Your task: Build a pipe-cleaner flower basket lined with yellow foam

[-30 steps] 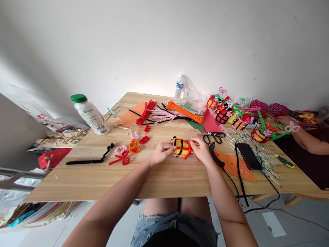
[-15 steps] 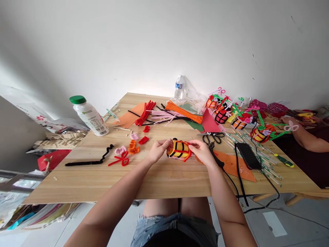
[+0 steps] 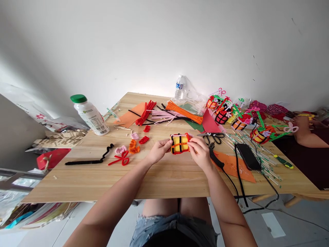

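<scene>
Between my hands is a small yellow basket (image 3: pixel 184 140) banded with black, orange and red pipe cleaners. My left hand (image 3: pixel 159 151) is closed on its left end, and my right hand (image 3: pixel 200 151) pinches its right edge. It is held on its side just above the table. Left of it lie an orange coiled pipe cleaner (image 3: pixel 133 146), a red pipe-cleaner bow (image 3: pixel 121 159), pink coils (image 3: pixel 120 149) and small red coils (image 3: pixel 144 140). A black pipe cleaner (image 3: pixel 88 162) with a wavy end lies farther left.
Scissors (image 3: pixel 214 137), a glue gun (image 3: pixel 216 157) with its cord and a phone (image 3: pixel 248 156) lie to the right. Pipe-cleaner bundles (image 3: pixel 183 111) and finished flower baskets (image 3: pixel 240 122) stand behind. A white bottle (image 3: pixel 89 116) is at left. A co-worker's arm (image 3: pixel 307 132) is at far right.
Both hands have turned the basket, so another side of its banding faces me. My right fingers have shifted to its right edge. The co-worker's hand at far right has moved slightly.
</scene>
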A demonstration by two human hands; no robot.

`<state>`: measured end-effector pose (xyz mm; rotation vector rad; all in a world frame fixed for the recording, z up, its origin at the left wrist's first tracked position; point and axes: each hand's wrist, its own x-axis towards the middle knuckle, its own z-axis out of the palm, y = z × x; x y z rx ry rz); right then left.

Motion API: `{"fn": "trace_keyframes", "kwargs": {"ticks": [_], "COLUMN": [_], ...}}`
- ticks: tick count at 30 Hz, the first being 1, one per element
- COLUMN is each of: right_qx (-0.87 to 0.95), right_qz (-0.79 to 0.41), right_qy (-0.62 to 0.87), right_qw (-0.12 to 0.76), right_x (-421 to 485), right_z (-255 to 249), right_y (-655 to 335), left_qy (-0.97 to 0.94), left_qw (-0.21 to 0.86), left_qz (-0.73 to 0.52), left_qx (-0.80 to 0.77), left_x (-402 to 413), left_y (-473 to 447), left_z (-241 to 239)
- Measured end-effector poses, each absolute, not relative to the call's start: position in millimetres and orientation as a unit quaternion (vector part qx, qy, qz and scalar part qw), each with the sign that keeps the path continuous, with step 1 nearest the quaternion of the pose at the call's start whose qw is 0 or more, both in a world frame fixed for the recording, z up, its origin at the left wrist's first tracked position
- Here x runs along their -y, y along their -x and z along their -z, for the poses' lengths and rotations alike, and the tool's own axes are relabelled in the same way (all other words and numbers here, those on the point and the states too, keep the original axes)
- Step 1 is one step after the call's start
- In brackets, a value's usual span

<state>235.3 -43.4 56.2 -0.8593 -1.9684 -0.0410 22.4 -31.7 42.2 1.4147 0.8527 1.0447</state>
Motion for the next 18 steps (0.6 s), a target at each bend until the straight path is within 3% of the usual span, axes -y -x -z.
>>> {"fn": "trace_keyframes", "kwargs": {"ticks": [7,18], "right_qx": [0.821,0.84], "right_qz": [0.073,0.042], "right_qy": [0.321,0.306], "right_qw": [0.466,0.445], "right_x": [45,39], "right_z": [-57,-51], "right_y": [-237,-236], "left_qy": [-0.583,-0.665], "left_qw": [0.589,0.467], "left_qz": [-0.44,-0.449], "left_qx": [-0.346,-0.374], "left_x": [38,24], "left_y": [-26,-23], "left_z": [-50,-28]}}
